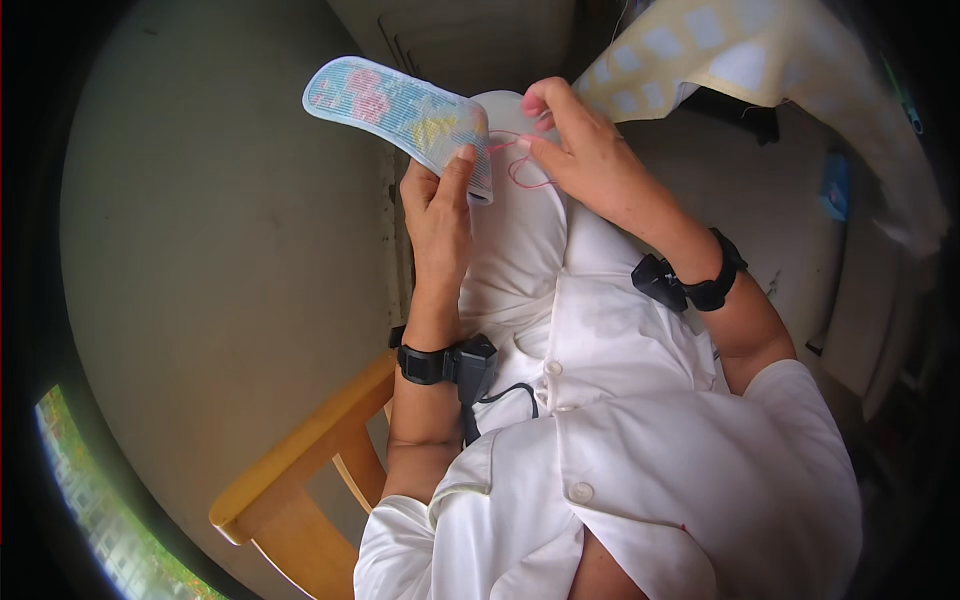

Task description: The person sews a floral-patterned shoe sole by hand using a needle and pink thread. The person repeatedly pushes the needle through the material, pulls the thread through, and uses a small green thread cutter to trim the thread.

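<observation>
My left hand (442, 202) grips one end of a cloth insole (397, 112), thumb on top. The insole is blue-striped with pink and yellow patterned stitching and a white edge, and its held end bends downward. From that end a red thread (531, 184) runs across to my right hand (566, 142) and hangs in a loop. The thumb and a finger of my right hand pinch near the thread; whether a needle is between them cannot be told. Both hands are above my white-trousered knee.
A wooden chair (315, 442) stands at the lower left, beside a plain wall (225, 225). A yellow-and-white checked cloth (675, 52) drapes at the upper right, with a blue object (834, 186) below it. Black devices are strapped to both wrists.
</observation>
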The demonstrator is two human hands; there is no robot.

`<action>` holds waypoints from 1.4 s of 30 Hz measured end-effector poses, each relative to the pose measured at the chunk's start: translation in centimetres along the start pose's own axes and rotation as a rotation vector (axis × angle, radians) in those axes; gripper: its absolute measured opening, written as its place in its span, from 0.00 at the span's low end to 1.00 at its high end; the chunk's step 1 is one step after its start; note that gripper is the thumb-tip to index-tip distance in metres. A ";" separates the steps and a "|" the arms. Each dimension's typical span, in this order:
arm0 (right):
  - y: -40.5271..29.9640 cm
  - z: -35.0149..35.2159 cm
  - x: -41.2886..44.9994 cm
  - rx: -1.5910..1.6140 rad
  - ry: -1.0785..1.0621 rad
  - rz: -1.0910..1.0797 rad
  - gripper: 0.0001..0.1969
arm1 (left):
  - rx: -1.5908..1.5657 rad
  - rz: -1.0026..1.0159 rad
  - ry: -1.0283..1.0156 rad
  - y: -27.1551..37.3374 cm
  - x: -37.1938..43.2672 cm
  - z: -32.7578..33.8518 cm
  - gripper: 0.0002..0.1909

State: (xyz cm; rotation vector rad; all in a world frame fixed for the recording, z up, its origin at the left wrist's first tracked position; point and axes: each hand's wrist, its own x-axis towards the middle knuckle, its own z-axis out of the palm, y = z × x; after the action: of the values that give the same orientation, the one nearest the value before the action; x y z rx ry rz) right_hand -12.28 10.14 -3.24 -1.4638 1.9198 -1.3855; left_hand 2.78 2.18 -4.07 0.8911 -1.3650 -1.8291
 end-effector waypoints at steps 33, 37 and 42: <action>7.5 -49.7 0.4 -1.111 0.542 0.557 0.24 | -0.044 -0.007 -0.041 -0.7 -0.8 0.6 0.23; 6.7 -50.2 -0.7 -1.085 0.596 0.598 0.22 | 0.040 0.027 -0.020 -0.5 -1.4 2.2 0.22; -0.5 -43.1 0.6 -0.161 0.986 0.335 0.18 | 0.168 0.050 -0.037 0.3 -1.7 1.3 0.23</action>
State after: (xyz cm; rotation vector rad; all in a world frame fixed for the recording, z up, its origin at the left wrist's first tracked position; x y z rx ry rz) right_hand -44.54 30.28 17.02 -0.4179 2.7078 -2.0073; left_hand 2.64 4.18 -3.31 0.9037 -1.5681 -1.7200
